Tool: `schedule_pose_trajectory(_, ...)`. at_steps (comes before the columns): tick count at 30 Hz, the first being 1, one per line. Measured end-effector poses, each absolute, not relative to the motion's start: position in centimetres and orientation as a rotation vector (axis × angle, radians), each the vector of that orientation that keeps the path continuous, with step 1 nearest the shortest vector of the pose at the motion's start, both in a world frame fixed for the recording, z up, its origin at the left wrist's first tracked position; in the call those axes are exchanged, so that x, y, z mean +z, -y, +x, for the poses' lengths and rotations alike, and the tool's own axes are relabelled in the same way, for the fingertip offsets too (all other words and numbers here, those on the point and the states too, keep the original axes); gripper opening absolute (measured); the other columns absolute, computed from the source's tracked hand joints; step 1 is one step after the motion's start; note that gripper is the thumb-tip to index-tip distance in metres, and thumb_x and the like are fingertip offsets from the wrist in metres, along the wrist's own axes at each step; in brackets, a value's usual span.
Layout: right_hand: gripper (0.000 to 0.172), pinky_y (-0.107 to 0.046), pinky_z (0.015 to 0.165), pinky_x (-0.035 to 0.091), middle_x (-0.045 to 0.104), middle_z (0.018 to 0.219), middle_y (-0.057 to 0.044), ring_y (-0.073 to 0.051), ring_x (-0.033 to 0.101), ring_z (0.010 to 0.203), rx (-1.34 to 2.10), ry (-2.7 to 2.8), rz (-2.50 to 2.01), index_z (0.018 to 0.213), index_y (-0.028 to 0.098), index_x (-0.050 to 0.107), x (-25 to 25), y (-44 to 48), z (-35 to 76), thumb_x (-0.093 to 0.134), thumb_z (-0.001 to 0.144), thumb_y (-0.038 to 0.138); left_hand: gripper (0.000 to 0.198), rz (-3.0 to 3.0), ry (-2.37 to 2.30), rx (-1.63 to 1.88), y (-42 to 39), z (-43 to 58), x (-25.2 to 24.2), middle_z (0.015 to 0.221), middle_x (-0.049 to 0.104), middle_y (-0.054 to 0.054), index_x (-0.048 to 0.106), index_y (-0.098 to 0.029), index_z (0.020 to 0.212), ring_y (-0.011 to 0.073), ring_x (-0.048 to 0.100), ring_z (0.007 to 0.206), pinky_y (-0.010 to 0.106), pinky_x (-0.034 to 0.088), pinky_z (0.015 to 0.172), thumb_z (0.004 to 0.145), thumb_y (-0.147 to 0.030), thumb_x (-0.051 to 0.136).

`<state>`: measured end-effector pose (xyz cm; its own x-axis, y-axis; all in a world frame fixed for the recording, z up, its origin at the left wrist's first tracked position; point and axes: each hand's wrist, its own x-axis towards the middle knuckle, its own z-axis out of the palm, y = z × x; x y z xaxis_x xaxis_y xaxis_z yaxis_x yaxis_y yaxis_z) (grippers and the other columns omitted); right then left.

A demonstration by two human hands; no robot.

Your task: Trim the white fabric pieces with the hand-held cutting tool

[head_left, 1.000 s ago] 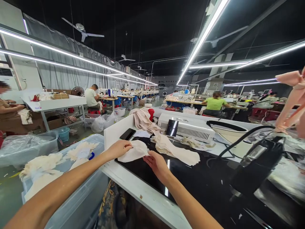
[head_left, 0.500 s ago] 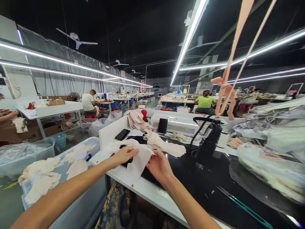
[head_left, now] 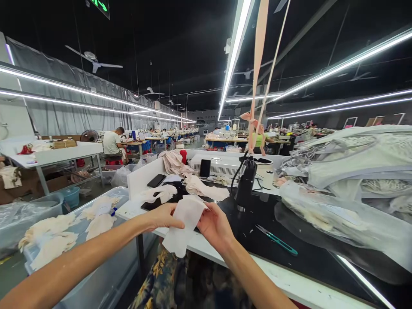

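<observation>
Between my hands hangs a pale cut fabric piece (head_left: 183,225), held over the front edge of the table. My left hand (head_left: 165,216) pinches its left side, thumb on top. At its upper right corner, the fingers of my right hand (head_left: 214,221) are closed on the cloth. Just behind lie more pale fabric pieces (head_left: 164,194) and a stack of cut fabric (head_left: 206,189). Thread snips (head_left: 277,240) with teal handles rest on the black tabletop (head_left: 257,223), right of my right hand.
A black handheld tool (head_left: 246,180) hangs from a peach strap (head_left: 260,51). Bagged garments (head_left: 334,210) are heaped at right. A phone (head_left: 156,180) lies near the white side panel. At left stands a plastic bin (head_left: 122,195) with fabric pieces. Several people sit at work farther back.
The fabric piece has been drawn toward me, off the other pieces, and turned in my hands. Both hands still grip it. The camera view has swung to the right.
</observation>
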<state>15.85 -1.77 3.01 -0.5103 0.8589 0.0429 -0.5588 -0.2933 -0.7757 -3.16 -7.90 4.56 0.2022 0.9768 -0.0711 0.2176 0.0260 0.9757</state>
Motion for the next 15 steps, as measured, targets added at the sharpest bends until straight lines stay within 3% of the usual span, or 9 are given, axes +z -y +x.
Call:
schedule_pose_trajectory(3, 0.014, -0.030, 0.067, 0.054, 0.067, 0.068, 0.000, -0.018, 0.064, 0.066, 1.937, 0.926, -0.467, 0.070, 0.024, 0.059, 3.3, 2.6, 16.4, 0.070, 0.071, 0.032, 0.061, 1.433, -1.190, 0.907, 9.2, -2.8, 5.2, 0.100, 0.074, 0.003, 0.074, -0.019, 0.105, 0.0234, 0.065, 0.096, 0.029, 0.049, 0.080, 0.052, -0.035, 0.097)
schedule_pose_trajectory(6, 0.014, -0.032, 0.071, 0.057, 0.069, 0.069, -0.001, -0.019, 0.065, 0.067, 1.952, 0.922, -0.461, 0.071, 0.023, 0.062, 3.5, 3.4, 16.6, 0.073, 0.069, 0.032, 0.062, 1.419, -1.168, 0.959, 9.9, -2.1, 5.5, 0.101, 0.074, 0.005, 0.074, -0.017, 0.104, 0.0221, 0.065, 0.096, 0.030, 0.049, 0.082, 0.060, -0.056, 0.094)
schedule_pose_trajectory(10, 0.024, -0.034, 0.080, 0.059, 0.074, 0.073, -0.002, -0.021, 0.069, 0.076, 1.957, 0.923, -0.473, 0.070, 0.023, 0.064, 3.2, 4.5, 16.8, 0.084, 0.060, 0.033, 0.075, 1.370, -1.163, 1.069, 9.4, -1.2, 5.0, 0.093, 0.071, 0.004, 0.071, -0.016, 0.102, 0.0190, 0.064, 0.088, 0.030, 0.050, 0.081, 0.069, -0.084, 0.076)
schedule_pose_trajectory(15, 0.039, -0.030, 0.083, 0.059, 0.079, 0.087, -0.005, -0.018, 0.071, 0.083, 1.959, 0.927, -0.577, 0.081, 0.018, 0.072, 1.9, 5.4, 17.8, 0.094, 0.056, 0.038, 0.076, 1.331, -1.158, 1.144, 7.5, -0.6, 3.6, 0.077, 0.062, 0.000, 0.066, -0.015, 0.094, 0.0148, 0.056, 0.070, 0.026, 0.046, 0.066, 0.071, -0.088, 0.069)
